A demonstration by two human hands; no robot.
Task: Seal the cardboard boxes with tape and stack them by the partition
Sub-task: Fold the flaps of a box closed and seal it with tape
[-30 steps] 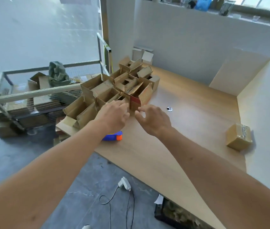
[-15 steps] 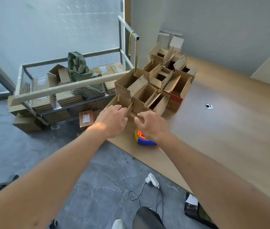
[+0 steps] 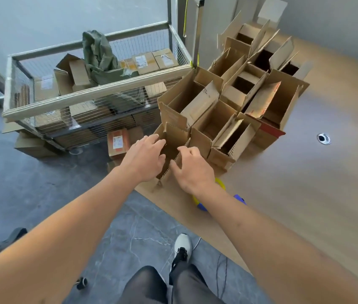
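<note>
At the near corner of the table: the nearest open box (image 3: 174, 148) stands on the wooden table (image 3: 305, 194) right at the edge, at the front of a crowd of open boxes (image 3: 239, 95).
Direction from hands: the box sits directly ahead, between the two hands, so neither arm has to cross over.
Left hand: the left hand (image 3: 145, 159) has its fingers bent over the box's left wall and flap, apparently gripping the cardboard edge.
Right hand: the right hand (image 3: 192, 170) lies against the box's near right flap with fingers spread and lightly bent; whether it pinches the flap or only touches it I cannot tell.
Nearer hand: both are on the box; the left reaches slightly farther along it.
Long axis: the box's opening seems to run away from the person and a little to the right, with the flaps standing up, unsealed.
Neighbours: other open boxes touch it on its far and right sides, so it probably has to come toward the person or upward to get free.
Tape: a blue and yellow tape dispenser (image 3: 219, 195) lies on the table just beside and partly under the right wrist.
Off the table: a wire cage cart (image 3: 68, 99) holding cartons stands on the floor to the left.
Stacking spot: the partition is not identifiable here.
</note>
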